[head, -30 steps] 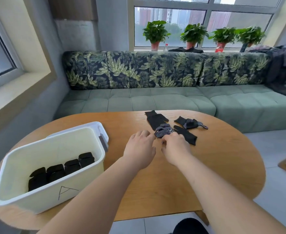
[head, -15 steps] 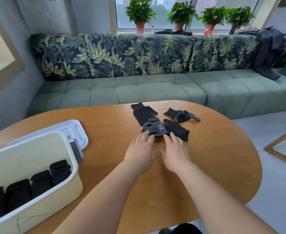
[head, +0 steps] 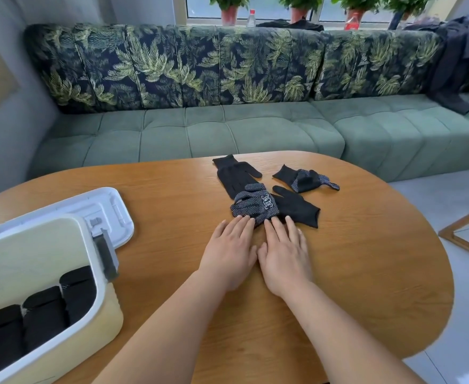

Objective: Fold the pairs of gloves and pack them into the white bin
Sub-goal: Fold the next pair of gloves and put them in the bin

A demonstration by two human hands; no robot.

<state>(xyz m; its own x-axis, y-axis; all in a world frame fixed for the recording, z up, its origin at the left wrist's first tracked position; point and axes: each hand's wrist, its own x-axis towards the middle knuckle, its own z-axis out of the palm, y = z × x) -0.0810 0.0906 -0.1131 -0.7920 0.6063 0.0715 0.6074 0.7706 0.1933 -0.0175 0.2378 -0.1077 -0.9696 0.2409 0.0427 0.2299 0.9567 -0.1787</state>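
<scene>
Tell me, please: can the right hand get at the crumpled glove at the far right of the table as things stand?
Probably yes. The right hand lies flat and empty at the dotted glove; the crumpled glove lies beyond it to the right, with only bare table and one flat glove between.

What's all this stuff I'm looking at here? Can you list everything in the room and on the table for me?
Loose gloves: several, black, some white-dotted, far middle of the table; exact count hard to tell.
Folded gloves: a few black bundles, inside the bin.
White bin: one, near-left corner of the table.
Bin lid: one, white, flat behind the bin.
Table: one, wooden, rounded.
Sofa: one, green seat, leaf-print back.
Potted plants: about four, green, on the windowsill.
Bottles: two, on the windowsill.
Dark clothing: draped over the sofa's right end.
Left hand: flat, fingertips on the dotted glove.
Right hand: flat beside it, fingertips at the glove.
</scene>
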